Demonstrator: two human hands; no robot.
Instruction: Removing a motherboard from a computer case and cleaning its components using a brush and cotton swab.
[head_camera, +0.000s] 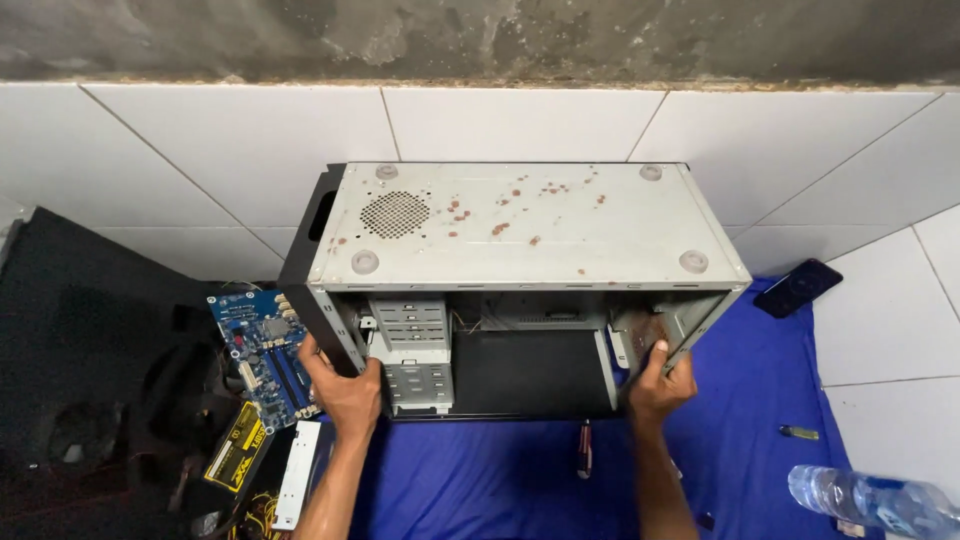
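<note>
A computer case (520, 290) lies on its side on a cloth (760, 390), open face toward the person, with a wall behind it. The left hand (345, 392) grips its left edge, the right hand (660, 385) its right edge. Left of the left fingers (312, 352) lies a circuit board (262, 355). Between the two hands, just before the case, lies a screwdriver (584, 450). Right of the right fingers (660, 352), a phone (798, 287) lies farther back, and a bottle (875, 500) nearer the person.

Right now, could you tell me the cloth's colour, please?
Blue; the cloth shows best in the head view.
</note>
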